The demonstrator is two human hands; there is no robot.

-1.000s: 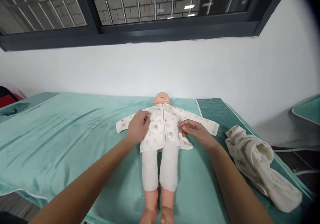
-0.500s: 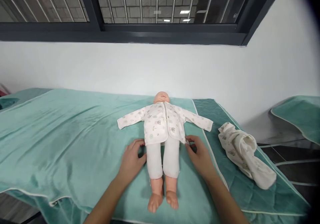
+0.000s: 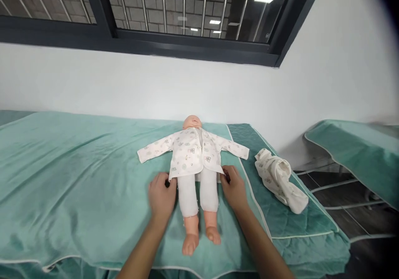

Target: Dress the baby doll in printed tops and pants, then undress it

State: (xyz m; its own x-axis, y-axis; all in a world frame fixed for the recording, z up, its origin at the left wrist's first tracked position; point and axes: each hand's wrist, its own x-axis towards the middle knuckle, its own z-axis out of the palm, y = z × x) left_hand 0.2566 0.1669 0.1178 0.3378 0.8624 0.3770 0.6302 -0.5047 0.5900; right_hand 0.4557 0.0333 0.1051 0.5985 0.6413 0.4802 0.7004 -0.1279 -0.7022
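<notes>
On its back lies a baby doll (image 3: pixel 188 196), head toward the wall and bare feet toward me. It wears a white long-sleeved baby jacket (image 3: pixel 187 152) with small printed figures, sleeves spread to both sides. The jacket's front edges meet near the chest and part lower down. My left hand (image 3: pixel 162 194) pinches the jacket's lower corner beside the doll's hip. On the other side, my right hand (image 3: pixel 232 187) is closed on the opposite lower corner. The fingertips of both hands are partly hidden.
The doll rests on a green blanket (image 3: pixel 93 179) spread over a bed. To the right, a rolled white printed garment (image 3: pixel 280 179) lies on a darker green quilted cover (image 3: pixel 289 223). Behind are a white wall (image 3: pixel 124 88) and a dark-framed window (image 3: pixel 187 48). Another green-covered bed (image 3: pixel 358 154) stands at right.
My left hand has closed on the jacket's left corner, where its fingers were spread before. The jacket hem is pulled outward at both corners. The camera view has shifted and tilted.
</notes>
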